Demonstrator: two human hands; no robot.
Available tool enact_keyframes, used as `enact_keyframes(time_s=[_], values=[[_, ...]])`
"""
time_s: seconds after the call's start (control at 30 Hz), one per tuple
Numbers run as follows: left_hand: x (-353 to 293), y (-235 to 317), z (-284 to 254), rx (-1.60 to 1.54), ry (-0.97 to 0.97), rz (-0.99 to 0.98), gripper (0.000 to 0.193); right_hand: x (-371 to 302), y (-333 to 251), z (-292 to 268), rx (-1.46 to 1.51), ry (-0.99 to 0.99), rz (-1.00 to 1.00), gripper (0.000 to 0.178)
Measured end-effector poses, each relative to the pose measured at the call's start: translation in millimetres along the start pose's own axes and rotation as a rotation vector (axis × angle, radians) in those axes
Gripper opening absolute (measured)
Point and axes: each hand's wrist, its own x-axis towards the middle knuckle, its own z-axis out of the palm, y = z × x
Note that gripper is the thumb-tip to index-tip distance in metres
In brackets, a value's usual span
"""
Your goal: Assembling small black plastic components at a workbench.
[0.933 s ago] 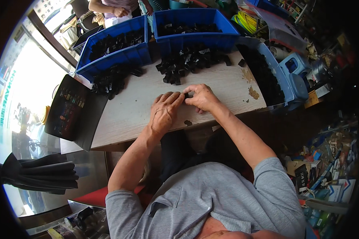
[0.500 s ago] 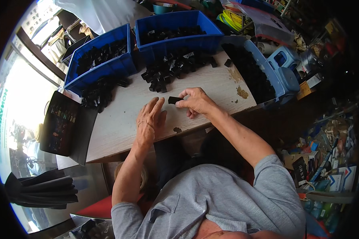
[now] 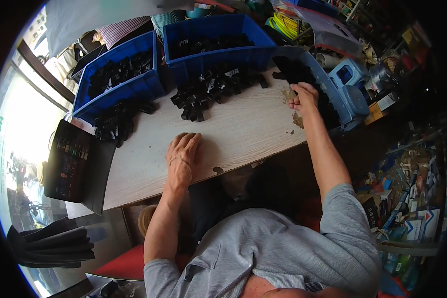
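Observation:
My left hand (image 3: 180, 159) rests on the pale wood-grain table (image 3: 243, 134), fingers slightly bent and lying on the surface, with nothing visible in it. Out to the right, my right hand (image 3: 305, 98) is at the edge of a light blue bin (image 3: 328, 79) full of black parts. Its fingers are curled together; against the dark contents I cannot make out what they hold, if anything. A heap of small black plastic pieces (image 3: 211, 90) lies at the far middle of the table. One more black piece (image 3: 278, 75) sits near the bin.
Two blue crates, one at the far left (image 3: 119, 88) and one at the far middle (image 3: 213, 58), hold black pieces. Another heap (image 3: 115, 121) lies by the left crate. A tablet in a dark case (image 3: 67, 161) stands at the left edge. A light blue stool (image 3: 350, 74) is beyond the bin.
My right hand has moved right, from the middle of the table to the light blue bin; the black piece it held is no longer visible. My left hand has stayed almost in place.

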Motion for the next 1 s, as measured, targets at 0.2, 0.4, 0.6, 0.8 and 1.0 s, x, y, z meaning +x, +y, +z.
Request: enact_keyframes(time_s=[0.2,0.4,0.6,0.8,1.0], values=[[2,-4,3,-0.008,0.027,-0.002,0.027,-2,-9,29,-0.2,-0.139,-0.06,0.039],[2,-6,5,-0.019,0.013,-0.031,0.029,4,-12,58,-0.375,-0.171,-0.033,0.037],[-5,-11,6,-0.036,0.021,-0.061,0.033,10,-9,68,-0.397,-0.138,-0.101,0.027],[0,-9,3,-0.069,0.042,-0.06,0.028,37,-5,56,-0.283,-0.051,0.053,0.021],[-1,-13,-1,-0.229,0.096,-0.144,0.027,5,-12,59,-0.27,-0.199,0.065,0.027]])
